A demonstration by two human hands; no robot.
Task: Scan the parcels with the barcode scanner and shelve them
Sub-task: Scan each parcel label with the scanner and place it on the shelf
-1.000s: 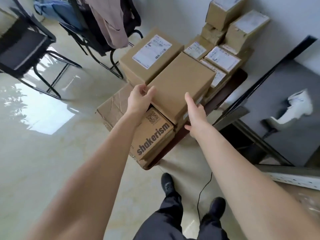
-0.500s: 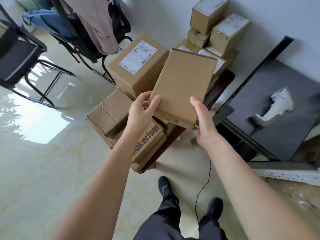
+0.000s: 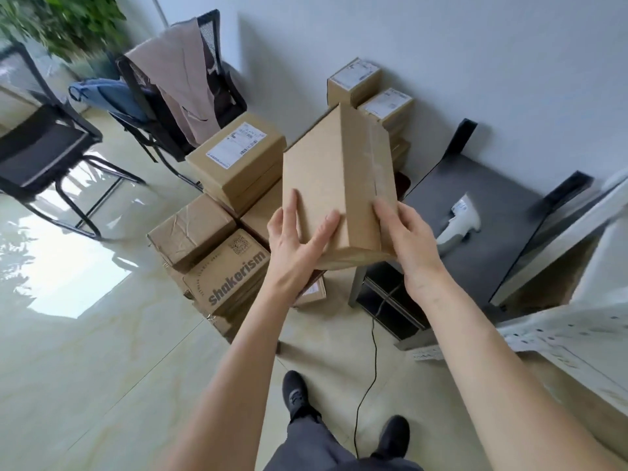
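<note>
You see bright daylight glaring off the glossy pale tiled floor [image 3: 68,273] at left; the leafy green plant [image 3: 64,22] blurs, and wide-angle distortion bends the edges.

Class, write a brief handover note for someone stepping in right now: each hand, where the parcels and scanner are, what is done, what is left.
Left hand and right hand: both grip the plain flat parcel, tilted up above the stack.
Scanner: lying untouched on the dark table to the right.
Other parcels: piled by the wall.
Done: one parcel picked up.
Left: find its label (none visible on the faces shown), scan it, shelve it, then the rest.
</note>
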